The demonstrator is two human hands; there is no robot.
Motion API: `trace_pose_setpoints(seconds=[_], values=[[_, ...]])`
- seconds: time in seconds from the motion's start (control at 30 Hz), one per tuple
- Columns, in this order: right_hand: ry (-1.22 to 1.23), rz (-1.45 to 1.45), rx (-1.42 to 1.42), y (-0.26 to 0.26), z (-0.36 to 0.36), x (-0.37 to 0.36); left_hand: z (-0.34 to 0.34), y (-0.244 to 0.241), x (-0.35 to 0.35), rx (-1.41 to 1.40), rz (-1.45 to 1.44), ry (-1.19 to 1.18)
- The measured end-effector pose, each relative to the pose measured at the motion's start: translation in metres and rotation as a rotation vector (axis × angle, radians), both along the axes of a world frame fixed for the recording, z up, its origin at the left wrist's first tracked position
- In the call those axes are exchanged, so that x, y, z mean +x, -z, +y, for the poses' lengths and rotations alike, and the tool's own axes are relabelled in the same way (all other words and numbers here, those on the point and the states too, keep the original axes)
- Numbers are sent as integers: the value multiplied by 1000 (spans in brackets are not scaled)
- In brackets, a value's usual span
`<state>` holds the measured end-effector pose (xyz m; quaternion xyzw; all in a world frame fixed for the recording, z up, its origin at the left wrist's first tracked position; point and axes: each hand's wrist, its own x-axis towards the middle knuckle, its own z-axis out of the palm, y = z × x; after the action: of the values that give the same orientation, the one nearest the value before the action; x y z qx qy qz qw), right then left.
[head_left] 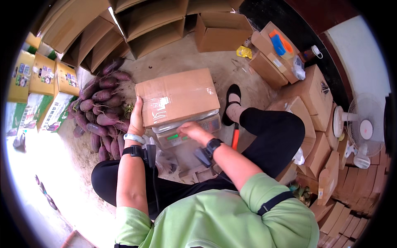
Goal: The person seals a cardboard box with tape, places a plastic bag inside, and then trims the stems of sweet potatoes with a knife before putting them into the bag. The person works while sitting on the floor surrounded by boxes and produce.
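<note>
A closed cardboard box [180, 97] rests on the metal pan of an electronic weighing scale [170, 145], with clear tape across its top. My left hand [136, 117] holds the box along its left side, fingers partly hidden by the edge. In front of the box, my right hand [194, 131] is over the scale's front panel, between its green-lit display and its keypad. Its fingers are slightly bent, and whether they touch the panel is unclear. To the left of the box, a heap of purple-skinned root vegetables [104, 93] lies on the floor.
Open cardboard boxes [223, 34] line the back. Printed cartons [66, 77] stand left. At right are stacked boxes [310, 96], a tape dispenser [280, 43] and a white fan [366, 128]. A red-handled tool [235, 139] is by my foot; a clear plastic bag [164, 159] lies near the scale.
</note>
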<state>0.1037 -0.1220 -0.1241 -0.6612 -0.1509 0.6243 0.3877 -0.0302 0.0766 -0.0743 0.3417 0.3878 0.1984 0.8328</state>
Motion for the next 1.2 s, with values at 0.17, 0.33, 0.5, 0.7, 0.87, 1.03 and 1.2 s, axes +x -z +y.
trace_pose_setpoints(seconds=[0.17,0.33,0.5,0.7,0.87,1.03,1.2], values=[[12,-66,367,-77,-34,41,-3,-10,-3,15,36,-29],[208,-55,411,-61,-32,56,-2,-7,-2,11,30,-22],[524,-27,153,5,-39,71,-7,-3,4,18,-5,-11],[-53,-98,-46,-44,-33,75,-2,5,-7,35,10,-17],[132,0,414,-45,-24,70,0,5,-6,42,69,28],[263,64,151,-7,-19,53,0,8,-3,54,52,30],[148,172,222,-27,-15,49,-1,9,-11,92,38,-25]])
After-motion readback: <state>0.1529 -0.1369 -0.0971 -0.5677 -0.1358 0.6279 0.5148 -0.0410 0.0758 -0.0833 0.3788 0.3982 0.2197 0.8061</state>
